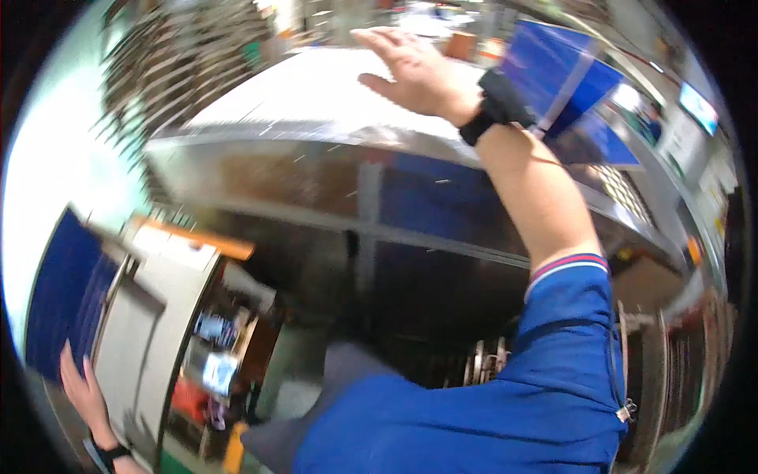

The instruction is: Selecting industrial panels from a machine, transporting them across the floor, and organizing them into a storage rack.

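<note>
My right hand [414, 75], with a black device strapped at its wrist, reaches out above a broad metal bench [260, 150] with a bright white top. Its fingers are stretched out and nothing shows in them. Whether it touches the top, I cannot tell. To the right of that wrist stand blue panels [545, 63] with a pale strip. My left hand [85, 391] is low at the far left, fingers apart and holding nothing visible. It is beside a dark blue panel [67, 288] and a pale grey cabinet [150, 316]. Motion blurs the picture.
A rack of many slats [185, 63] stands at the back left. Under the bench run metal frame bars [369, 197]. Items fill the cabinet's open side, among them a red thing [189, 399]. A lit screen [698, 108] hangs at the far right. Round pale pieces [620, 189] line the bench's right end.
</note>
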`<state>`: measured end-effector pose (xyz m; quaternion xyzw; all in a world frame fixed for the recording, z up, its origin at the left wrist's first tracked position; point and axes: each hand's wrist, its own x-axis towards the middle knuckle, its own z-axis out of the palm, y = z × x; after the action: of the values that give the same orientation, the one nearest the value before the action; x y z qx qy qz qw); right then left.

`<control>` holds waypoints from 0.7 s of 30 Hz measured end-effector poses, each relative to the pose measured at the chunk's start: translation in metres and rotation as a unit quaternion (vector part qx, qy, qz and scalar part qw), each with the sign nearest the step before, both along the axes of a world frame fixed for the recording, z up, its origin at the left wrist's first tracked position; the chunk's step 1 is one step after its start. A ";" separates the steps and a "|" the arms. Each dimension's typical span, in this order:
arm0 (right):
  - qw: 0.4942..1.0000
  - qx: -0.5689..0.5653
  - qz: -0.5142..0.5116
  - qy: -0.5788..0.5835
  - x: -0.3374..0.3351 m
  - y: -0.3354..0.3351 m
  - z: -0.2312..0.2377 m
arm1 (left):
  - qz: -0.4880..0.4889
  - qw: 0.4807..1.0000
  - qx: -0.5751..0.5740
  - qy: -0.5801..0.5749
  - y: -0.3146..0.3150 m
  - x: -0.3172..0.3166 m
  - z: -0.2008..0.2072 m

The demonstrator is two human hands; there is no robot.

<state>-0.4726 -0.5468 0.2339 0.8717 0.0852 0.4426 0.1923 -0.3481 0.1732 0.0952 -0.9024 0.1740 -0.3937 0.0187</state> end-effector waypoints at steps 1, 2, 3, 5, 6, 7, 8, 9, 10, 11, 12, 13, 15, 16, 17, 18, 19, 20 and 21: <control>0.999 -0.026 -0.021 -0.036 -0.017 -0.014 0.006 | -0.003 0.998 -0.021 0.067 0.010 0.021 -0.009; 0.997 -0.026 -0.017 -0.074 -0.041 -0.028 0.018 | -0.011 0.987 -0.075 0.138 0.033 0.040 -0.030; 0.993 -0.030 -0.030 -0.106 -0.077 -0.048 0.030 | 0.092 0.961 -0.044 0.258 -0.012 0.038 -0.018; 0.971 -0.096 -0.027 -0.217 -0.133 -0.081 0.059 | 0.080 0.979 -0.051 0.178 -0.008 0.042 -0.028; 0.907 -0.178 -0.121 -0.361 -0.157 -0.080 0.069 | 0.059 0.984 -0.067 0.154 -0.002 0.043 -0.033; 0.881 -0.091 -0.084 -0.456 -0.176 -0.110 0.073 | 0.041 0.987 -0.083 0.131 0.005 0.044 -0.037; 0.888 -0.122 -0.108 -0.430 -0.224 -0.142 0.088 | 0.041 0.987 -0.081 0.131 0.003 0.043 -0.033; 0.837 -0.074 -0.167 -0.515 -0.252 -0.160 0.093 | 0.041 0.984 -0.087 0.152 -0.004 0.042 -0.029; 0.811 0.029 -0.217 -0.543 -0.278 -0.176 0.089 | 0.043 0.980 -0.093 0.173 -0.011 0.041 -0.027; 0.773 0.134 -0.263 -0.562 -0.295 -0.187 0.083 | 0.045 0.979 -0.094 0.174 -0.016 0.040 -0.027; 0.750 0.221 -0.248 -0.572 -0.313 -0.219 0.071 | 0.038 0.981 -0.098 0.162 -0.020 0.039 -0.030; 0.721 0.310 -0.232 -0.574 -0.317 -0.246 0.059 | 0.034 0.983 -0.100 0.152 -0.024 0.037 -0.032; 0.698 0.426 -0.087 -0.568 -0.285 -0.237 0.037 | 0.037 0.982 -0.091 0.162 -0.030 0.029 -0.027; 0.712 0.461 -0.019 -0.529 -0.270 -0.229 0.032 | 0.038 0.982 -0.087 0.163 -0.029 0.014 -0.021; 0.730 0.468 0.062 -0.495 -0.259 -0.240 0.034 | 0.033 0.984 -0.094 0.149 -0.034 0.002 -0.016; 0.727 0.486 0.079 -0.478 -0.245 -0.244 0.036 | 0.038 0.985 -0.101 0.138 -0.037 -0.012 -0.010; 0.779 0.463 0.035 -0.422 -0.236 -0.242 0.040 | 0.049 0.982 -0.097 0.153 -0.038 -0.024 -0.004; 0.825 0.434 0.001 -0.362 -0.229 -0.240 0.046 | 0.056 0.978 -0.117 0.166 -0.043 -0.032 0.001; 0.865 0.398 -0.024 -0.303 -0.225 -0.244 0.051 | 0.070 0.976 -0.118 0.168 -0.046 -0.036 0.004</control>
<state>-0.6976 -0.7908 0.2848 0.6991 -0.1819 0.6763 -0.1444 -0.3842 0.1268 0.0994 -0.9616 0.0634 -0.2515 -0.0903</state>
